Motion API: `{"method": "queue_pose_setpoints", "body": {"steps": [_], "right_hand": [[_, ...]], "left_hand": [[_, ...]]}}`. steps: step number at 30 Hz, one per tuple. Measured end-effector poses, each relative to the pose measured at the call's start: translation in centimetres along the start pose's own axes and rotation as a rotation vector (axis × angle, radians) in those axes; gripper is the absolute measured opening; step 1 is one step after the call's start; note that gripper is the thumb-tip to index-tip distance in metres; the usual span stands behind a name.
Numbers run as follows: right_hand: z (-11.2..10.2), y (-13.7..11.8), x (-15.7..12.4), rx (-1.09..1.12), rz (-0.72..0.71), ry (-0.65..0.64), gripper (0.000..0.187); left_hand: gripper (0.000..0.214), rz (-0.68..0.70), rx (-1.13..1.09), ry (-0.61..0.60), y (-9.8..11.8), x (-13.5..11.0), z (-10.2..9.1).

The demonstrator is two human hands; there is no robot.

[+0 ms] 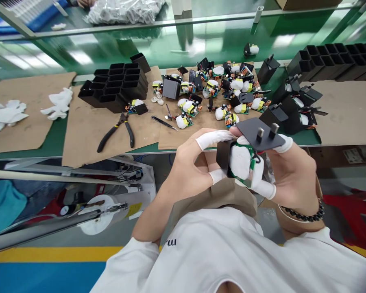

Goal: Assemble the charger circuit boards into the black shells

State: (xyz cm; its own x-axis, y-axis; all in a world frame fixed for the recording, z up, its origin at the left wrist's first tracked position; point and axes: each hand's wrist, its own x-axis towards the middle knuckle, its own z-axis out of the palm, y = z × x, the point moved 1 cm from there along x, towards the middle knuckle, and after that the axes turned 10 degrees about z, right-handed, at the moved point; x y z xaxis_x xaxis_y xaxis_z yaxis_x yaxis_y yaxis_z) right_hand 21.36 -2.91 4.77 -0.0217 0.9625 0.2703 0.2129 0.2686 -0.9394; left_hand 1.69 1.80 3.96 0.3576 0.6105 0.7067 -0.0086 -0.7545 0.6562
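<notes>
We see a circuit assembly (240, 161) with white lumps held before our torso near the front edge of the tabletop (56, 138), at the mouth of a black case (223, 158); how far in it reaches, we cannot tell; a black plug plate (256, 132) with two metal pins tilts above it; our left hand (189, 167) grips the case, its white-capped fingers (212, 139) parted by the case's width; our right hand (293, 171) has its fingers bent closed about the assembly, which sits between both hands; beyond, cardboard (146, 140) covers parts of the green surface, bearing more assemblies (212, 87), tweezers (164, 123), pliers (129, 134) and a block of black cases (116, 87); white gloves (59, 103) lie leftward; below, we see a floor with a yellow stripe (49, 254) beside blue
</notes>
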Motion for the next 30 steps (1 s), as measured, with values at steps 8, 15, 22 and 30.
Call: {"method": "queue_pose_setpoints", "body": {"steps": [8,15,22,30], "right_hand": [[-0.7,2.2,1.0,0.197,0.243,-0.280,0.092],[1.0,2.7,-0.9,0.317,0.092,0.058,0.078],[2.4,2.9,-0.7,0.184,-0.071,0.180,0.074],[2.9,1.5,-0.4,0.071,-0.053,0.290,0.056]], "left_hand": [[0.056,-0.265,-0.196,-0.002,-1.4,-0.8,1.2],[0.055,-0.311,-0.160,-0.020,-2.0,-1.2,1.3],[0.055,-0.229,-0.116,-0.030,-2.5,-1.4,1.0],[0.057,-0.268,-0.097,0.045,-3.4,-2.1,1.2]]}}
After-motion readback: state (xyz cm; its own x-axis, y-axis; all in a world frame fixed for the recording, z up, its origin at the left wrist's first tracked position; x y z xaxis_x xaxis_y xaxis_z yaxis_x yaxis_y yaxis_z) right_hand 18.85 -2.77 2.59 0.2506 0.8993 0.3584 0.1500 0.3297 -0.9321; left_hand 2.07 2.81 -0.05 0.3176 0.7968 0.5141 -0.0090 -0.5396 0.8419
